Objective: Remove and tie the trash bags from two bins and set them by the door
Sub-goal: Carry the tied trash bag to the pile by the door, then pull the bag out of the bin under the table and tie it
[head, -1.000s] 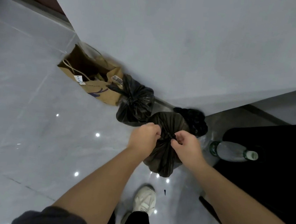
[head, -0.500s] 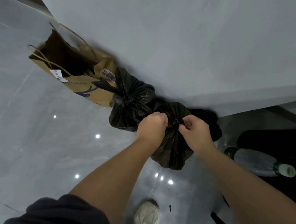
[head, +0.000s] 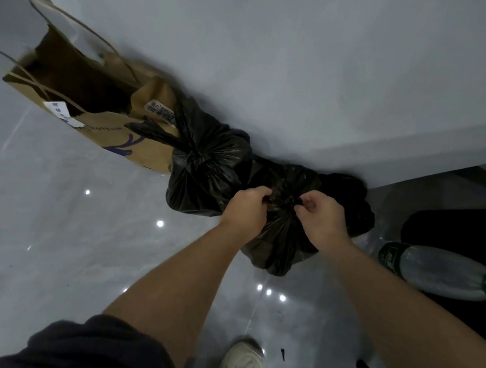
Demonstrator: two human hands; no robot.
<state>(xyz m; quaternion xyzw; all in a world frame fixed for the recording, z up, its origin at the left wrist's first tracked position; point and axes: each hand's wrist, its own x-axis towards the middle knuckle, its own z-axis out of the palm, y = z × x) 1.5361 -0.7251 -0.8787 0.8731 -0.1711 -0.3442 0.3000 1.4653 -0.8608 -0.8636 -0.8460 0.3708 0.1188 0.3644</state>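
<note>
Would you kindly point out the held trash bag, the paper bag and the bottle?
held trash bag [head: 281, 248]: head view, its lower bulge.
paper bag [head: 103, 134]: head view, brown front side.
bottle [head: 436, 271]: head view, clear body.

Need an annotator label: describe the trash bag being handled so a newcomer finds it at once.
Follow the foot of the grey wall rightward from the brown paper bag, past the knotted black bag. The target bag comes next, nearest the camera. Only this one has the left hand and right hand gripping its gathered neck.
</note>
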